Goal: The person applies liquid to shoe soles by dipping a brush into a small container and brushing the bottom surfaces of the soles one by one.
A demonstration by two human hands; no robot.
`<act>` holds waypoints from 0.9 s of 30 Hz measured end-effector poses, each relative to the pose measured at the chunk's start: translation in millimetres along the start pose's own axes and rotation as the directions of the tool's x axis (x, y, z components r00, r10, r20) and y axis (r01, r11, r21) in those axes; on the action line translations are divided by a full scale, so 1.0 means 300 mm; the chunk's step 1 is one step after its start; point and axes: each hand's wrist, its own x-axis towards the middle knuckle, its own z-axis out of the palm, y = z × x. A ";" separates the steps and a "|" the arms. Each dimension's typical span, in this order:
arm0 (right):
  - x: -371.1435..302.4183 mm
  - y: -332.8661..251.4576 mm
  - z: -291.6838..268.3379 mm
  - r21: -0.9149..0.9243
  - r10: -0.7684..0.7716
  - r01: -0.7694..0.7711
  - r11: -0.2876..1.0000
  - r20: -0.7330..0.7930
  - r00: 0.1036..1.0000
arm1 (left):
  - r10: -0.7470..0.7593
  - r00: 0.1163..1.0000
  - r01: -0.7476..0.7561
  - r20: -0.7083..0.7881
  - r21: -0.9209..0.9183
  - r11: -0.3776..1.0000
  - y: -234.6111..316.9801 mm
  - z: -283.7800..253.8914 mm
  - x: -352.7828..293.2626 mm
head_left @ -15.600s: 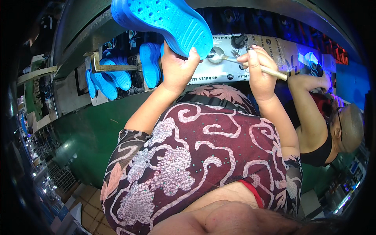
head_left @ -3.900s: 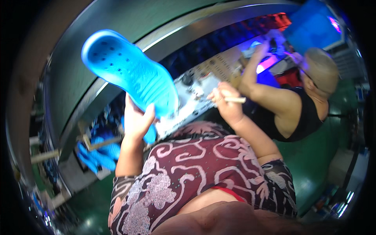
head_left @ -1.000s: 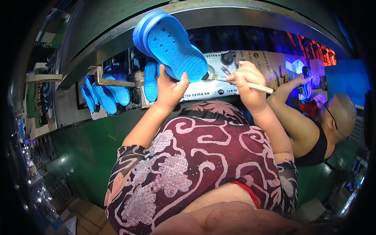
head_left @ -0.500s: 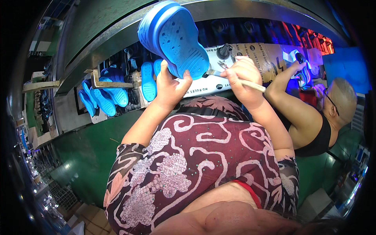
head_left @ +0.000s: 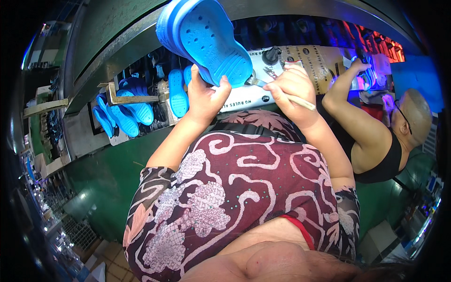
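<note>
My left hand (head_left: 206,97) grips a blue foam clog (head_left: 211,44) near its lower end, the thumb on the face with small holes and ridges. The clog is tilted up toward the far edge of the bench. In my right hand (head_left: 297,89) is a paint brush (head_left: 304,102) with a pale handle; its bristle end meets the clog's lower right rim. Just beyond the right hand a black cone-shaped nozzle (head_left: 270,55) stands on the printed cardboard.
Several blue soles (head_left: 123,120) lie to the left, one (head_left: 178,96) close to my left hand. A wooden bracket (head_left: 127,98) juts out there. Printed cardboard (head_left: 324,61) covers the bench. A metal rail (head_left: 300,11) runs behind it. At the right a co-worker (head_left: 376,136) reaches toward brightly lit shoe parts.
The clog has shifted slightly left and up, with the brush still at its rim. The co-worker's arm has moved a little, and the shoe part under the light has shifted.
</note>
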 end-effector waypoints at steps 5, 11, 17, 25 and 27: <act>0.020 0.006 0.009 0.072 0.030 -0.023 0.997 -0.105 0.994 | -0.051 0.997 0.046 -0.051 -0.093 0.995 -0.009 0.016 0.007; 0.031 0.003 0.031 0.036 0.015 -0.014 0.999 -0.035 0.999 | 0.099 0.991 -0.097 -0.093 0.029 0.995 -0.064 0.016 0.002; 0.043 0.021 0.037 0.097 0.058 -0.051 0.994 -0.063 0.996 | 0.089 0.991 -0.090 -0.100 -0.004 0.996 -0.063 0.030 0.013; 0.024 0.042 0.026 0.183 0.165 -0.141 0.973 -0.121 0.979 | 0.027 0.993 -0.030 -0.111 -0.023 0.999 -0.043 0.021 0.044; 0.041 0.042 0.033 0.172 0.130 -0.111 0.979 -0.107 0.986 | -0.014 0.994 0.008 -0.110 -0.060 0.998 -0.039 0.022 0.044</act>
